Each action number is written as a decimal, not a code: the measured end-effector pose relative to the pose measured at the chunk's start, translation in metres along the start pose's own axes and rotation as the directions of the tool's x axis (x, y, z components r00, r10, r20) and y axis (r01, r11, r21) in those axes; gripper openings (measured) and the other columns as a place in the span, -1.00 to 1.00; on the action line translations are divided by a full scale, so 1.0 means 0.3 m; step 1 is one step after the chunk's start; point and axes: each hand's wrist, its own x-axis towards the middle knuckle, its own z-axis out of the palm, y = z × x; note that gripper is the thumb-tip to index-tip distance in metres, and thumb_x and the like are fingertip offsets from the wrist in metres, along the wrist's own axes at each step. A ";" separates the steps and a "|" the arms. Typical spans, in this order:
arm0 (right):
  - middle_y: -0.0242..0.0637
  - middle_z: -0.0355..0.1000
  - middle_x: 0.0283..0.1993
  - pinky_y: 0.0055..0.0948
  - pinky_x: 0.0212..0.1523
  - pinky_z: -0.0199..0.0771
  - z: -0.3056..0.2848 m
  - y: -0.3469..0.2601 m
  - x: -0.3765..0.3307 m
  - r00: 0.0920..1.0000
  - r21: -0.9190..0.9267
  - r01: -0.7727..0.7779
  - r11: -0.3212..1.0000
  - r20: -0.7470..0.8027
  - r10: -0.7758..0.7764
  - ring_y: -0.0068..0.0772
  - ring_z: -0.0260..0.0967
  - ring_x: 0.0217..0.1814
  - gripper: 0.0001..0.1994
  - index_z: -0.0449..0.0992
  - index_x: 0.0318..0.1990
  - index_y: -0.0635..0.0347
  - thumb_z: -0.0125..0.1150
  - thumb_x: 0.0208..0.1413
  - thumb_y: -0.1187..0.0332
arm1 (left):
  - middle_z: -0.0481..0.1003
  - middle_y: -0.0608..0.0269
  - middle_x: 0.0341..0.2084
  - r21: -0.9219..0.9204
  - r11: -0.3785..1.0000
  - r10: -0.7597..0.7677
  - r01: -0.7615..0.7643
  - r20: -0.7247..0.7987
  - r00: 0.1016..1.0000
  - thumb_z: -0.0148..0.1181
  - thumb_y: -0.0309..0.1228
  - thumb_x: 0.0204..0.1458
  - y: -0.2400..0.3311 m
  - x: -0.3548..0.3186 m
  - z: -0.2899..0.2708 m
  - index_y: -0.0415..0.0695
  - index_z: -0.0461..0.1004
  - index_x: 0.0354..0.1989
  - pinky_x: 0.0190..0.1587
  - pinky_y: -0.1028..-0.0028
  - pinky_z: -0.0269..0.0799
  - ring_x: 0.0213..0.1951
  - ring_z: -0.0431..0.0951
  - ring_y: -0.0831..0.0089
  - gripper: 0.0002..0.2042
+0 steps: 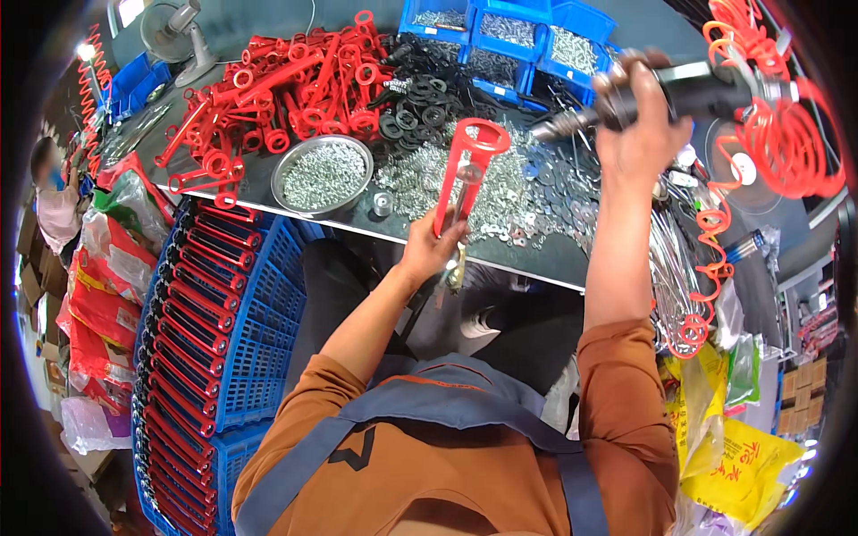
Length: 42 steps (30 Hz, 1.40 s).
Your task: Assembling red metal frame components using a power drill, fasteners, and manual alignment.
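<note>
My left hand (pixel 427 250) is closed around the lower end of a red ring-ended frame (pixel 447 183), held upright over the bench's front edge. A metal rod or fitting shows inside the frame, partly covered by my fingers. To the right, raised above the bench, my right hand (pixel 642 125) grips a black and silver air screwdriver (pixel 702 96), slightly blurred. Its pointed tip faces left, apart from the red frame. Beneath both hands spreads a heap of small silver metal parts (pixel 509 192).
A steel bowl (pixel 279 183) of small fasteners sits near a pile of red frames (pixel 295 80) and black rings (pixel 420 116). Blue bins (pixel 500 92) stand behind. A red coiled hose (pixel 786 152) hangs right. Blue crates (pixel 259 330) holding red frames stand at left; metal rods (pixel 675 259) lie right.
</note>
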 end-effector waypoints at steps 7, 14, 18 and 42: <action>-0.27 0.42 -0.40 -0.44 -0.46 0.45 0.118 0.185 -0.078 0.876 -0.543 -0.137 0.828 0.323 0.357 -0.44 0.42 -0.50 -0.74 0.34 -0.12 0.32 0.16 0.01 0.56 | 0.51 0.25 -0.51 0.074 0.997 0.016 -0.017 0.019 1.000 0.18 -0.49 0.07 0.000 -0.001 -0.002 -0.24 0.41 -0.10 -0.37 0.49 0.43 -0.47 0.52 0.54 -0.77; -0.27 0.42 -0.39 -0.48 -0.45 0.45 0.126 0.202 -0.091 0.856 -0.514 -0.194 0.836 0.327 0.399 -0.49 0.42 -0.48 -0.78 0.34 -0.15 0.31 0.14 0.03 0.56 | 0.51 0.22 -0.51 0.132 0.989 0.069 -0.068 -0.003 0.998 0.20 -0.48 0.05 0.005 -0.002 -0.003 -0.22 0.42 -0.11 -0.38 0.48 0.44 -0.49 0.52 0.54 -0.77; -0.26 0.44 -0.44 -0.47 -0.45 0.46 0.128 0.204 -0.096 0.848 -0.582 -0.137 0.802 0.350 0.398 -0.49 0.43 -0.49 -0.85 0.38 -0.25 0.30 0.18 0.02 0.53 | 0.51 0.22 -0.52 0.138 0.989 0.064 -0.058 -0.037 0.997 0.22 -0.48 0.05 -0.021 -0.014 -0.008 -0.22 0.42 -0.10 -0.38 0.50 0.44 -0.47 0.53 0.57 -0.75; 0.01 0.29 0.17 -0.31 0.23 0.21 -0.032 0.254 -0.865 0.899 -0.191 -0.363 0.912 0.185 0.396 -0.21 0.30 0.17 -0.33 0.11 0.26 0.45 -0.06 0.14 0.05 | 0.33 0.32 -0.44 -0.685 0.469 0.052 -0.558 -0.609 0.791 -0.09 -0.05 0.22 0.323 -0.161 -0.163 -0.03 0.34 -0.25 -0.23 0.40 0.30 -0.44 0.33 0.51 -0.70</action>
